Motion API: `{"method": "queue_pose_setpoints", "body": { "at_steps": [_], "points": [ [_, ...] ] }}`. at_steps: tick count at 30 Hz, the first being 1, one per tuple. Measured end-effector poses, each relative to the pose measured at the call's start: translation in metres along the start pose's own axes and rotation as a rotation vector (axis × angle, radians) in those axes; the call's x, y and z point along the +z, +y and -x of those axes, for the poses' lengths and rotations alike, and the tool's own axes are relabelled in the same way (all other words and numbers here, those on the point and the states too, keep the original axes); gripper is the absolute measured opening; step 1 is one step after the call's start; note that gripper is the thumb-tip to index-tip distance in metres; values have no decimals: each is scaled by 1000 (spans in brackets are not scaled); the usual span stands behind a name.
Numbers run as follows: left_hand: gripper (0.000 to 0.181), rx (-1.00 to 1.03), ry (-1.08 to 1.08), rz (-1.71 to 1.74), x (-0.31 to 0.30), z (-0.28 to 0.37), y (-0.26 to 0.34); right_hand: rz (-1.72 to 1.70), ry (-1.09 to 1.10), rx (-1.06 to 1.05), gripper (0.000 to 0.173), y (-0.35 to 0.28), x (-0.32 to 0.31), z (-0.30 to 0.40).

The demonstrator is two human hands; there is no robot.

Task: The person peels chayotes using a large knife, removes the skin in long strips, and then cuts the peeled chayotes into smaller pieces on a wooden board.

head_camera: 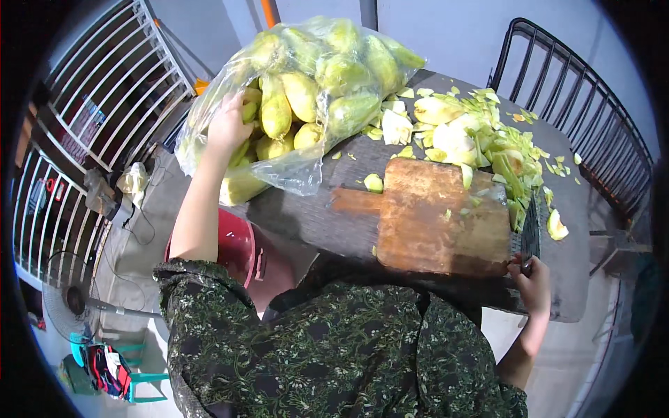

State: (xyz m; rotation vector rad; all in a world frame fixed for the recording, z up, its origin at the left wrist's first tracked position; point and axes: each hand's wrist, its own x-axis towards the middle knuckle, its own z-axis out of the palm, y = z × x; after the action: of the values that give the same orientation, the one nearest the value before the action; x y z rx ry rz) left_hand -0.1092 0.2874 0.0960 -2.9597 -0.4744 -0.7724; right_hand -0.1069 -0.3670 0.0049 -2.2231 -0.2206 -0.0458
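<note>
A large clear plastic bag [292,177] full of yellow-green elongated fruits [300,96] lies at the table's left end. My left hand [229,123] is inside its mouth, against a fruit at the left; the fingertips are partly hidden. At the table's near right, my right hand [532,282] grips the handle of a broad dark-bladed knife [531,230], its blade pointing away from me. The knife is just right of a worn wooden cutting board [439,219], whose handle points left. Beyond the board lie pale peeled pieces [454,141] amid a heap of green peelings [502,136].
The dark table [313,219] has rounded corners. Below its left edge stands a red bucket [235,243]. A black metal rack [569,89] is at the far right. On the left are white railings [115,89], a standing fan [73,303] and a teal stool [143,384].
</note>
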Motion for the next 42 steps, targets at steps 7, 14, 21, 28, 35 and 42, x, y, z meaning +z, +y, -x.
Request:
{"method": "queue_pose_setpoints", "body": {
  "at_steps": [7,14,21,28,35,42],
  "points": [
    [73,-197,-23,-301,7,-9,6,204,-48,34,18,-19,-9,0],
    [73,-220,-407,-353,23,-60,2,308,-68,-20,34,-29,-18,16],
    [92,-130,-164,-283,-41,41,30,178,51,18,33,-1,-25,6],
    [102,55,290,84,-55,111,62,-41,97,-109,22,-21,4,-36],
    [104,-166,454,852,24,99,188,-66,137,-267,16,-83,49,-70],
    [101,148,358,1112,87,67,240,19,193,-466,38,-89,68,-73]
  ]
}}
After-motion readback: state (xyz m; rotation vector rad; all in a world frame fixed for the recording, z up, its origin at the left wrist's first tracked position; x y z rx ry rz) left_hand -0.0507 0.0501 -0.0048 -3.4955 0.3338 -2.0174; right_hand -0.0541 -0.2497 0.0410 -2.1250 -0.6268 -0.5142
